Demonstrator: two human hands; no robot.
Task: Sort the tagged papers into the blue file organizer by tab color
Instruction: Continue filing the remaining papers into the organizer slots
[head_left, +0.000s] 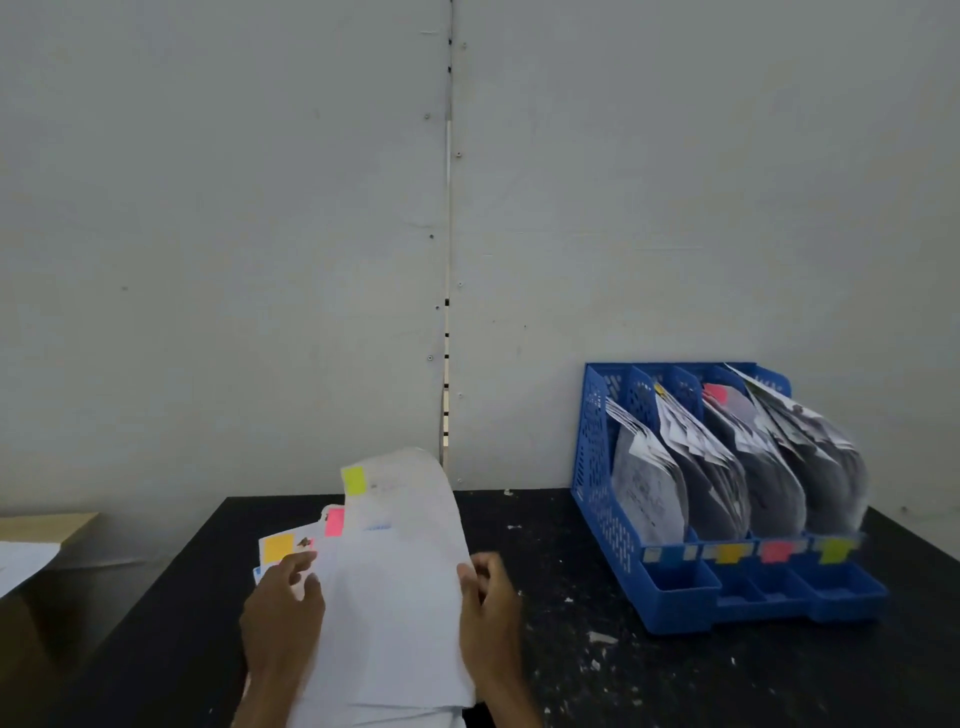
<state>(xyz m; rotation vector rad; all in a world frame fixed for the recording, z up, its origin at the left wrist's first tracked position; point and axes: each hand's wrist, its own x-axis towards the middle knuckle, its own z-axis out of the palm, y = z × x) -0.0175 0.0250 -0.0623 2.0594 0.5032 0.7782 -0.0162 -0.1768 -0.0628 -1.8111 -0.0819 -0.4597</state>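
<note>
A stack of white tagged papers stands fanned near the table's front, showing a yellow-green tab, a pink tab and an orange tab. My left hand grips the stack's left side, thumb near the orange tab. My right hand pinches the right edge of the top sheet, which curls up at its far end. The blue file organizer stands at the right against the wall. Its slots hold slumped papers, and its front lip carries blue, orange, pink and yellow-green labels.
The black table is speckled with white flecks and scraps. A grey wall with a vertical seam rises behind it. At the far left stand a tan box and a white sheet, off the table.
</note>
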